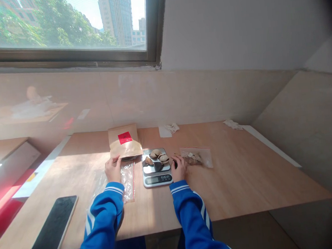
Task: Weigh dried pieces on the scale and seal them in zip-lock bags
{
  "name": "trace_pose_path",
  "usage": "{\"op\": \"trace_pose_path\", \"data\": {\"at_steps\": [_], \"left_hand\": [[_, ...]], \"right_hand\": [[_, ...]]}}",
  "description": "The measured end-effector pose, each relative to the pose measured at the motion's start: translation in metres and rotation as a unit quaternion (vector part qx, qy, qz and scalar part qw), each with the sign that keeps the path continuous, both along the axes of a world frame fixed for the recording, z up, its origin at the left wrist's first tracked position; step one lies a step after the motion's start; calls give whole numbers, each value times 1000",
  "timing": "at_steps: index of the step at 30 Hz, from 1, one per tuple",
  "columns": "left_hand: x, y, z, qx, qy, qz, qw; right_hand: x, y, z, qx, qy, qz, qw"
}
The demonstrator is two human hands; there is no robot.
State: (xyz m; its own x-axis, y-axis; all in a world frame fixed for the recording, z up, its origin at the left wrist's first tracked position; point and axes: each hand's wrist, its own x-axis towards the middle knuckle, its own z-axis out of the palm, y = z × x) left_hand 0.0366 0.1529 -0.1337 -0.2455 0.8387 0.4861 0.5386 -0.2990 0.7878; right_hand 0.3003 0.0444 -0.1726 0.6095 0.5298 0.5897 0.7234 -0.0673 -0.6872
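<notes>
A kitchen scale with a grey display lies between my hands. Several dried-looking pieces rest on its plate: tan rounded ones, a smaller brown one and a black one. My left hand pinches the near left corner of a brown paper bag with a red label, its mouth facing me. At the scale's right edge, my right hand has its fingers closed around a small dark piece. Beside it lies a clear zip bag containing brown pieces.
Under my left wrist is another clear plastic bag with a red seal line. A large phone or tablet lies at the table's left front. Crumpled white tissues sit near the wall, with more white paper at the back right.
</notes>
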Motion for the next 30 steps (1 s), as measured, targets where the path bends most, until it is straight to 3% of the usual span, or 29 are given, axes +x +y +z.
{"op": "trace_pose_path", "data": {"at_steps": [10,17,24,30], "left_hand": [[4,-6,7,54,56,3,997],[13,-33,23,90,104,21,990],[9,-39,26,68,185,-49,979],[4,-19,54,16,135,-111,984]], "right_hand": [[-4,-25,7,29,12,-7,999],[-4,-45,8,45,55,10,997],[0,-49,-2,49,127,22,990],[2,-46,-6,68,152,22,986]]}}
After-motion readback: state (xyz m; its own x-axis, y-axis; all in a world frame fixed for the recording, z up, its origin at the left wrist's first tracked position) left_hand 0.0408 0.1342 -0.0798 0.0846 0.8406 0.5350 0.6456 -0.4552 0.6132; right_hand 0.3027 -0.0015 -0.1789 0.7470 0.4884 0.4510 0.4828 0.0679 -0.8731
